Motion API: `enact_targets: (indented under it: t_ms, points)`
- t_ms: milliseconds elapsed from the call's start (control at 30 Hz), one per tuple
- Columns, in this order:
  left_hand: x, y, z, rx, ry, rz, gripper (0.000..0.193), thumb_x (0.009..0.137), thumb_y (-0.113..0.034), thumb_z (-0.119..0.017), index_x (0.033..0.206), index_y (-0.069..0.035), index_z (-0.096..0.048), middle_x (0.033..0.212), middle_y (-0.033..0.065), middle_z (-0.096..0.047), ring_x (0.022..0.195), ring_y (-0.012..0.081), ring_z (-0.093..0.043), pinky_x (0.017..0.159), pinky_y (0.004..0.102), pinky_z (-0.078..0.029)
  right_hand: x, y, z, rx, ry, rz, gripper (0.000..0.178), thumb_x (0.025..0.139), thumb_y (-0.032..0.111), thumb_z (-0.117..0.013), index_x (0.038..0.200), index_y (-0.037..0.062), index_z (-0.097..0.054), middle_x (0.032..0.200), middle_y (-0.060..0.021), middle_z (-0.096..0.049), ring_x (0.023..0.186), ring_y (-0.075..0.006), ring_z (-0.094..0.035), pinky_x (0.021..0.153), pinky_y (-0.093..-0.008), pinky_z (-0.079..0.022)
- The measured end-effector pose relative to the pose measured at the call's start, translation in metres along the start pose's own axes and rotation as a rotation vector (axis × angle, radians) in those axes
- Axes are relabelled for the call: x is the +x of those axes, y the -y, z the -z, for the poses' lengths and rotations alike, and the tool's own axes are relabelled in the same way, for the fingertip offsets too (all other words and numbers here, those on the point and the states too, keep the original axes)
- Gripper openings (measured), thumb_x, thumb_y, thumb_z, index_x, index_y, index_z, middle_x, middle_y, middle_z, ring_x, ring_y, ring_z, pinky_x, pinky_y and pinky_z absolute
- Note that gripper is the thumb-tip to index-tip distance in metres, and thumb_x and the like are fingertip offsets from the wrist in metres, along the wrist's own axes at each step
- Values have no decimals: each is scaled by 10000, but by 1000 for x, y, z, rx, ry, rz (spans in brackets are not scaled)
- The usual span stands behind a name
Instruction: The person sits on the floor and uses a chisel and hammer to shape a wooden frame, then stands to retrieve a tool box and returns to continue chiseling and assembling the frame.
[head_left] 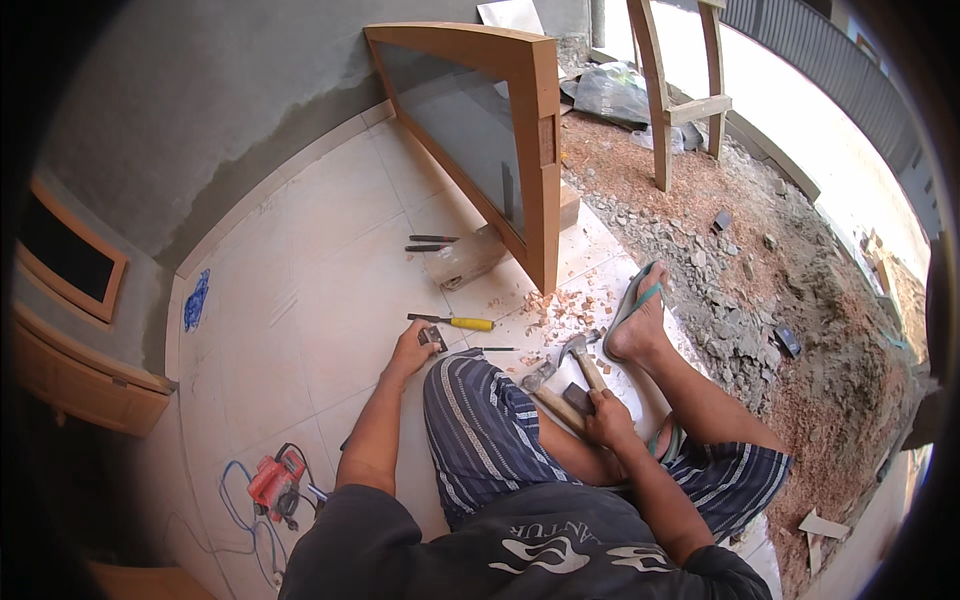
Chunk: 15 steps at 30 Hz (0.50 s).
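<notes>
Head view: left hand (412, 350) grasps a small metal piece (433, 338); right hand (608, 417) grips a hammer (583, 362)

I counted two hammers (583, 362) by the knee (one under the right hand (610, 418)), one yellow-handled screwdriver (455, 322), two dark chisels (432, 243) near the wood block (467, 258), one thin nail or punch (494, 349). One glazed wooden window frame (540, 150), one red power tool (276, 484), one small metal piece at the left hand (412, 350). Two flip-flops (630, 305) (second mostly hidden).
</notes>
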<state>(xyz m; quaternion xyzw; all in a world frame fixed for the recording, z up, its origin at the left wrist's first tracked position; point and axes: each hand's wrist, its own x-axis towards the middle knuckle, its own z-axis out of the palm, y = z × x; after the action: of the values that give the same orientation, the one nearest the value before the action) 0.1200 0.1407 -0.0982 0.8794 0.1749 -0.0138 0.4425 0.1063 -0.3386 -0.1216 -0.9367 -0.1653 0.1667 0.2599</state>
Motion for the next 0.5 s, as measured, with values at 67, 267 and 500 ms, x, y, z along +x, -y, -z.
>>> enact_targets:
  t_ms: [67, 267, 500]
  points:
    - [8, -19, 14, -254, -103, -68, 380, 863, 25, -768, 1201, -52, -612, 1001, 66, -708, 933, 167, -682, 840, 334, -569, -4, 1, -4, 4, -27, 35, 458, 786, 116, -671, 1233, 20, -647, 1154, -222, -634, 1093, -416, -659, 962, -482, -550]
    - [16, -232, 29, -599, -184, -502, 365, 872, 61, -770, 1193, -16, -615, 1073, 87, -708, 963, 157, -689, 863, 312, -582, -6, -5, -4, -24, -18, 50, 305, 843, 86, -649, 1138, 18, -689, 1168, -220, -639, 1133, -383, -658, 979, -474, -548]
    - [39, -376, 10, -467, -338, -727, 226, 873, 3, -819, 1003, -27, -637, 911, 40, -731, 846, 101, -685, 774, 255, -556, -7, 5, 14, 48, 47, 24, 323, 840, 108, -660, 1150, 28, -706, 1190, -213, -639, 1144, -372, -660, 978, -465, -542]
